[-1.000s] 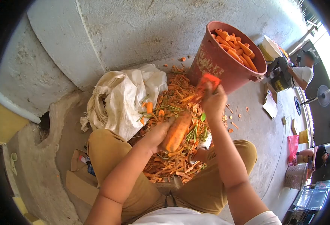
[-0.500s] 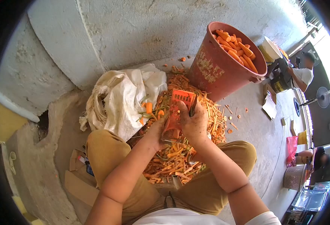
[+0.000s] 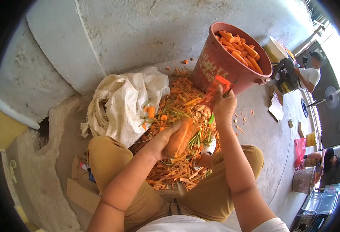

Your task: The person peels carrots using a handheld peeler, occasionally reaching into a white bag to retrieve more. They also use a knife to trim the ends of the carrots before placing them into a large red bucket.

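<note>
My left hand grips a thick carrot by its near end, its tip pointing away from me over a heap of carrot peels between my knees. My right hand is raised past the carrot's far tip and holds an orange peeler. The peeler is clear of the carrot, close to the side of a red bucket full of peeled carrots.
A white sack lies left of the peels against a concrete wall. Cardboard scraps sit by my left leg. At the far right a person in a white shirt works, with a fan and a basket nearby.
My right hand drew the peeler back along the carrot toward me, then swung it forward again past the tip. The carrot stayed in my left hand throughout.
</note>
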`<state>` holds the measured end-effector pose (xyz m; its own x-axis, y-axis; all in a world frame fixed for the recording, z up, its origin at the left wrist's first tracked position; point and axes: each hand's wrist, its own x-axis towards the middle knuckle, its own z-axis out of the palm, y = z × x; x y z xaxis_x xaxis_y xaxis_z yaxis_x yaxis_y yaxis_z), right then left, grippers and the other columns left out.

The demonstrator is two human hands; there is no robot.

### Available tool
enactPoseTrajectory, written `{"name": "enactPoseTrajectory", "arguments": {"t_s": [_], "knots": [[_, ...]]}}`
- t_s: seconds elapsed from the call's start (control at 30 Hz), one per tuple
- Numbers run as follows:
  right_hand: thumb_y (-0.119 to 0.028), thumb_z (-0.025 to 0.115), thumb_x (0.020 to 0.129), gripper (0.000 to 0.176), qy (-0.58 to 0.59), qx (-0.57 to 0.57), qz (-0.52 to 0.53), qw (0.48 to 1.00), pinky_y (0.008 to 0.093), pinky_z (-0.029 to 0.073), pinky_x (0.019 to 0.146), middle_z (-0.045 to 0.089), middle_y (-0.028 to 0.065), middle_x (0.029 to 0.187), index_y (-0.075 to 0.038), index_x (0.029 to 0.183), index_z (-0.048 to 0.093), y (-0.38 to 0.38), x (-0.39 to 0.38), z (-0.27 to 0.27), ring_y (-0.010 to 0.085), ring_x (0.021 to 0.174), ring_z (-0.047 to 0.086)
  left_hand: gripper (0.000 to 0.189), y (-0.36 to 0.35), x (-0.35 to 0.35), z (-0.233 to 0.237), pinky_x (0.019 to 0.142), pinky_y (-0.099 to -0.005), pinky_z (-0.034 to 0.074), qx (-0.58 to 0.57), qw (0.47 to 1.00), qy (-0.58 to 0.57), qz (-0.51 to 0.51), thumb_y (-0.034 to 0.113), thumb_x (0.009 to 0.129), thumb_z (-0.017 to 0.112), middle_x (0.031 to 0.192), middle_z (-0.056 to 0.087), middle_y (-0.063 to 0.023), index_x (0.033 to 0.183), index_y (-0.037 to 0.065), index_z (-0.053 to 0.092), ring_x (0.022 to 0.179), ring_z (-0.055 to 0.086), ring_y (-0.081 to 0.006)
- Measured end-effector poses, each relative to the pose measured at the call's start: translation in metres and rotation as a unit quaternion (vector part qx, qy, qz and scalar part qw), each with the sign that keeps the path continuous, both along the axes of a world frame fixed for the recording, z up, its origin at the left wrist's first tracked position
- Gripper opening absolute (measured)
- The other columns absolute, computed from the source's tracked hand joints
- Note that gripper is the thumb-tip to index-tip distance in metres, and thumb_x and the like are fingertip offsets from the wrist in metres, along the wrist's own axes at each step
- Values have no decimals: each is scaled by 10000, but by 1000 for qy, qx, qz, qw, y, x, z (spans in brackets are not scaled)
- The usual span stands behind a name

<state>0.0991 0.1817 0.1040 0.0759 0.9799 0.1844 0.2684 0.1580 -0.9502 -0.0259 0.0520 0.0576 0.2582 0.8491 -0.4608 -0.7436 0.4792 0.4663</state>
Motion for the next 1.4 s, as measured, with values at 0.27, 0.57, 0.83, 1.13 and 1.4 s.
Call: {"name": "enactPoseTrajectory", "arguments": {"t_s": [0.27,0.57,0.83,1.13,1.4], "knots": [[-161,557,803,176,-52,40,168,984,316,406,498,547,136,602,3,787,496,-67,-31,-13,259,520,523,322,12,-10,-38,618,-337,499,69,977,-198,21,361,885,338,914,576,-84,1046,125,487,780,578,-186],[-166,578,787,240,-96,96,76,988,355,363,424,469,163,508,-1,667,451,-34,-21,-28,262,430,465,388,7,-7,-16,625,-303,496,51,998,-45,-4,387,881,347,822,586,-85,1018,55,495,690,584,-172],[-164,541,822,175,-25,92,34,995,264,386,452,544,52,581,9,801,531,-11,-9,-3,94,499,455,396,3,-1,-23,602,-334,510,9,995,-101,-17,406,845,433,875,568,-66,1057,75,483,723,582,-181],[-193,549,806,237,-123,75,163,976,356,385,462,505,180,562,-5,700,450,-73,-34,-19,312,506,516,334,11,-3,-28,732,-334,479,11,988,-140,72,305,892,352,1021,539,-74,1120,80,444,848,557,-185],[-165,548,811,190,-46,118,1,992,326,384,448,536,113,567,11,753,504,4,-5,-25,158,456,478,442,2,-6,-18,619,-270,488,103,993,-16,-62,414,866,377,932,566,-76,1093,44,466,755,572,-155]]}}
